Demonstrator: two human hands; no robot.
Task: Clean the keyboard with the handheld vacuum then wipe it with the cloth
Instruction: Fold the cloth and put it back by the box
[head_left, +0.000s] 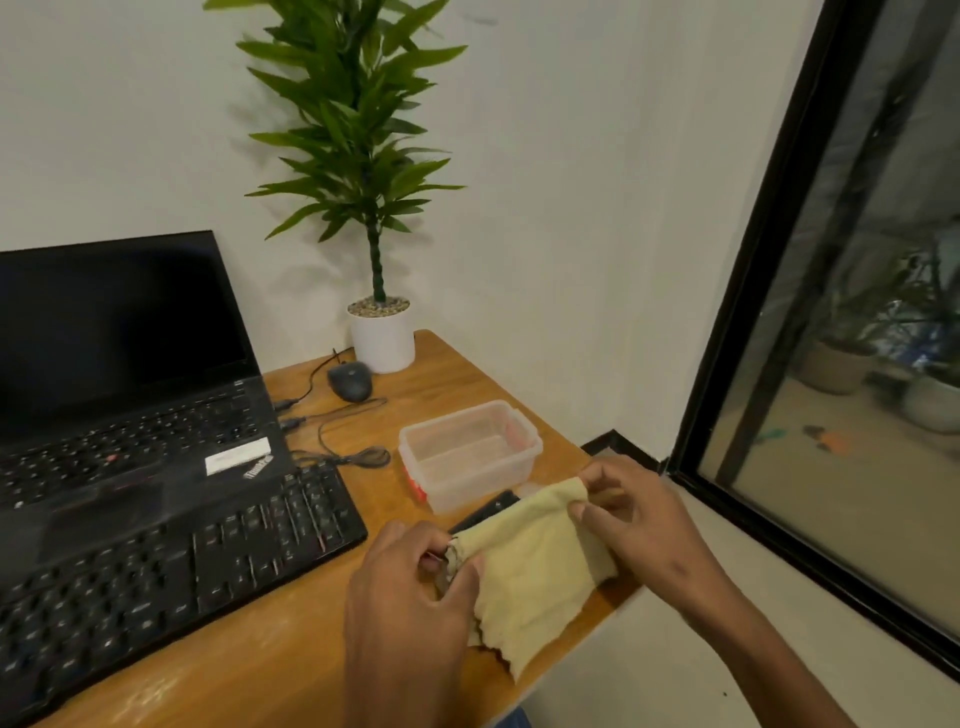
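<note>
The pale yellow soft cloth (530, 566) hangs stretched between both hands above the worktop's (291, 644) right edge, near the black keyboard (171, 566); the left hand (410, 597) pinches one corner, the right hand (634, 519) the opposite; light, limp and floppy, it probably handles best bunched into a pad.

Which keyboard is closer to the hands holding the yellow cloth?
The separate black keyboard lying flat at the wooden desk's front edge. The other keyboard is built into the black laptop behind it, farther from both hands.
</note>
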